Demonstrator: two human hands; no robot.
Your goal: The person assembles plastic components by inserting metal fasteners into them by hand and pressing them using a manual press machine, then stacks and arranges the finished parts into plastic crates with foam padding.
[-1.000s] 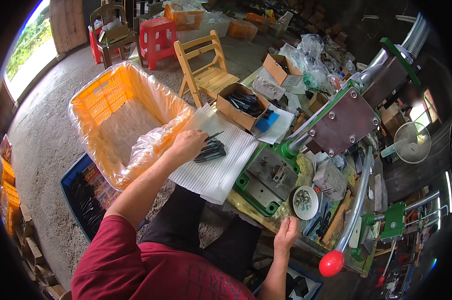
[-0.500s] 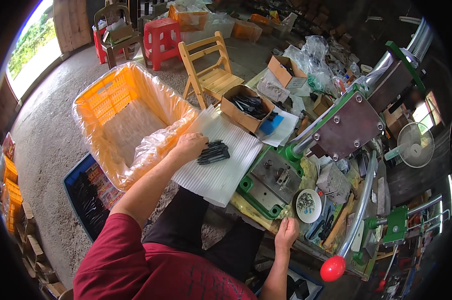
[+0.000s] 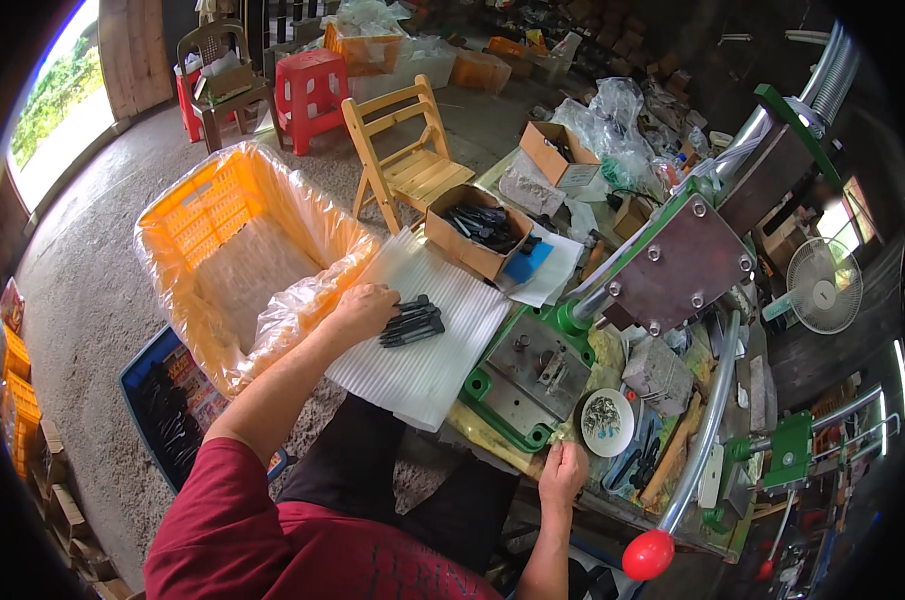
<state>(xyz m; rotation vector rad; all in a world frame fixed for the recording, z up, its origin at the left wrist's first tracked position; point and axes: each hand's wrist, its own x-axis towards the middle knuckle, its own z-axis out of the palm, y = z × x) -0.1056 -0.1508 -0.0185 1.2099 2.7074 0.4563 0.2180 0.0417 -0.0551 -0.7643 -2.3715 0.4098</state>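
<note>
Lying just right of the left grip (image 3: 365,312), black parts (image 3: 412,325).

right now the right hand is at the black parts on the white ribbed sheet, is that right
Wrong hand: the head view shows the left hand at the black parts on the white ribbed sheet; the right hand is near the machine's green base.

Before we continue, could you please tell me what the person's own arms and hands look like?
The short maroon sleeve on the left ends near the elbow; the right one is out of view. The left hand and right hand are gloveless, with no wristbands visible.
</note>
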